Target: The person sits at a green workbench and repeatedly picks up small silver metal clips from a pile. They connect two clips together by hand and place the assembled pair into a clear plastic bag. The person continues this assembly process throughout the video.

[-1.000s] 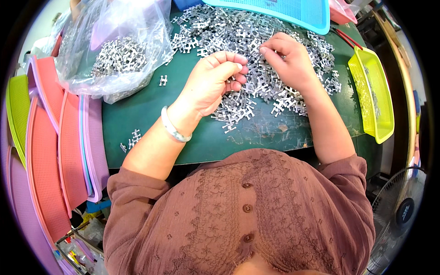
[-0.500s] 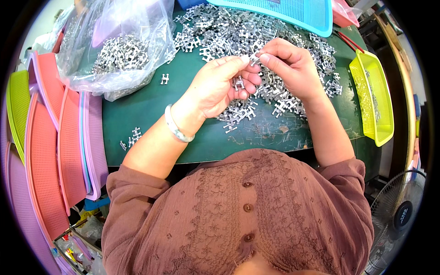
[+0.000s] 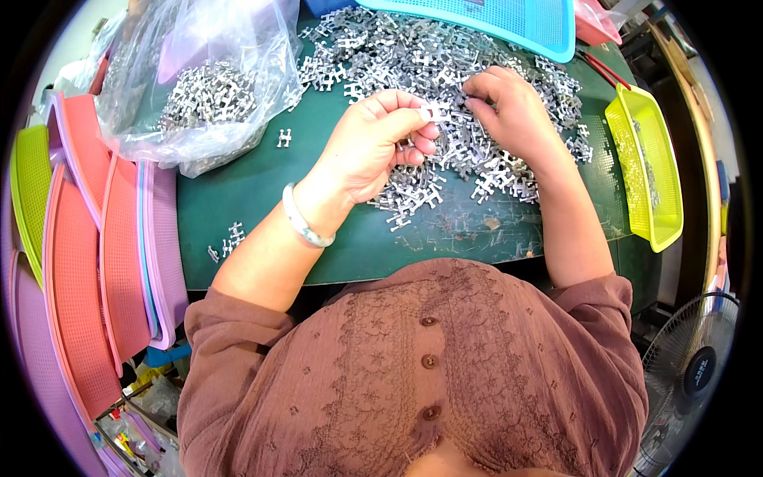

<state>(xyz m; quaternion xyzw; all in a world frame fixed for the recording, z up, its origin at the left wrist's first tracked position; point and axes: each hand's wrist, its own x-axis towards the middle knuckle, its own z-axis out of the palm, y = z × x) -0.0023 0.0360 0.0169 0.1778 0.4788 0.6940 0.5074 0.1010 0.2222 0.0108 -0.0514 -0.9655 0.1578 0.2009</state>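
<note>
Between thumb and forefinger, my left hand [image 3: 377, 139] pinches a small silver H-shaped metal part [image 3: 434, 114]. Its other fingers curl below; whether another part lies in the palm is hard to make out. My right hand [image 3: 513, 115] is over the big pile of similar metal parts [image 3: 397, 48], thumb and forefinger a little apart, with nothing visible between them. A few loose parts [image 3: 284, 138] lie left of my left hand, and several more [image 3: 233, 238] rest by my left forearm.
A clear plastic bag [image 3: 135, 119] of the same parts stands at the far left on the green table [image 3: 318, 254]. A blue basket [image 3: 524, 28] is at the back, a yellow-green basket [image 3: 671, 183] at right. Stacked coloured baskets [image 3: 79, 294] flank the left; a fan [image 3: 683, 381] stands lower right.
My right hand has drawn away from my left, to the right, and its fingers have come apart. The left hand keeps a metal part at its fingertips and has shifted slightly.
</note>
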